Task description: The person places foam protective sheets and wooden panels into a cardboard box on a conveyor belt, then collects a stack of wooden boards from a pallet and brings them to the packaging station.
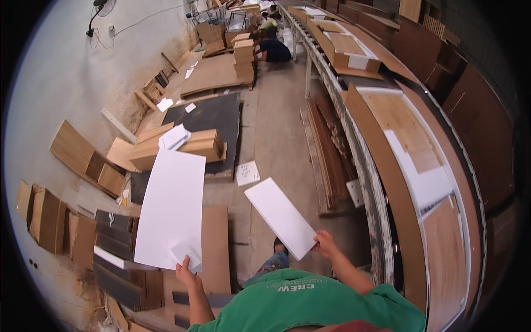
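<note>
My left hand (189,275) is closed at the lower edge of a large white sheet (171,205), thumb in front. A small white piece (187,255) lies against the sheet right by those fingers. In my right hand (326,244) the corner of a thick white rectangular board (280,218) is pinched; it looks like foam, though I cannot be sure. The board slants away to the upper left over the floor, apart from the sheet. Beyond the sheet, more white pieces (175,137) rest on a stack of wood-coloured panels (193,145).
To my right runs a conveyor (362,160) bearing open cardboard boxes (362,113) with wood panels and white padding. Brown panels (326,160) lean beneath it. Dark boards (213,119) lie at left, and a marked white sheet (247,173) is on the floor. A person (274,51) crouches farther off.
</note>
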Demonstrator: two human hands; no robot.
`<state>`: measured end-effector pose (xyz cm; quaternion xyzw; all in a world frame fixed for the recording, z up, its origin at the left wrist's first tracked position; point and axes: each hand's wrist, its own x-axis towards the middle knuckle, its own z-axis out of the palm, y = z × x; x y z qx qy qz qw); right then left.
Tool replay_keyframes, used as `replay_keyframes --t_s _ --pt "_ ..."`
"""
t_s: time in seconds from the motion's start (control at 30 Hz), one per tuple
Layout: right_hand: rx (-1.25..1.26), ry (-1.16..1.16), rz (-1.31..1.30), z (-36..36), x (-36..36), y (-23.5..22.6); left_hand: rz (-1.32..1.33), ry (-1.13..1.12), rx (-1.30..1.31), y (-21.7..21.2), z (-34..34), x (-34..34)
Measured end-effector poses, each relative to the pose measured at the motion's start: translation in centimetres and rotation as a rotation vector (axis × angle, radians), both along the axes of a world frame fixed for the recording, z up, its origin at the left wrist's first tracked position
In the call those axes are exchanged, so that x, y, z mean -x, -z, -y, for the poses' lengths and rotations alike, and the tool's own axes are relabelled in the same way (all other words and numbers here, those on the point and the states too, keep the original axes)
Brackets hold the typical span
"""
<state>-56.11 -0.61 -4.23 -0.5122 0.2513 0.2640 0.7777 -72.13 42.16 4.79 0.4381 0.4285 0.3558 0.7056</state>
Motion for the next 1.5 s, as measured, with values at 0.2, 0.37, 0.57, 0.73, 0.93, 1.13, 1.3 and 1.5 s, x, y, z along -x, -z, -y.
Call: replay_keyframes --t_s 0.2,0.37,0.57,0.73,0.93,1.13,1.3,1.5 --pt "-0.164 -0.091 -0.032 0.0 -14.2 -4.6 0.226 0.089 0.316 1.9 -4.7 -22.4" --pt "-0.102 -0.052 0.021 -0.1 -25.6 -7.7 0.294 0.191 0.520 -2.6 -1.7 -40.4" --pt "-0.002 -0.300 0.256 -1.4 -43.3 -3.5 0.238 0.370 0.537 -5.2 2.9 -58.3" --pt "0.025 -0.461 0.490 -4.6 -64.0 -9.0 0.309 0.579 0.387 -7.5 1.4 -68.1" --pt "-0.074 -0.174 0.539 -7.6 -82.5 -14.5 0.314 0.653 0.315 -8.7 2.8 -79.6" --pt "-0.139 -0.299 0.457 -13.5 -92.3 -16.1 0.481 0.572 0.302 -8.1 2.3 -95.2" --pt "-0.121 -0.029 0.401 -20.4 -103.8 -18.0 0.528 0.704 0.310 -9.6 3.4 -112.6" --pt "0.264 0.180 0.734 -14.0 -122.2 -23.8 0.630 0.843 0.365 -12.9 1.5 -128.4"
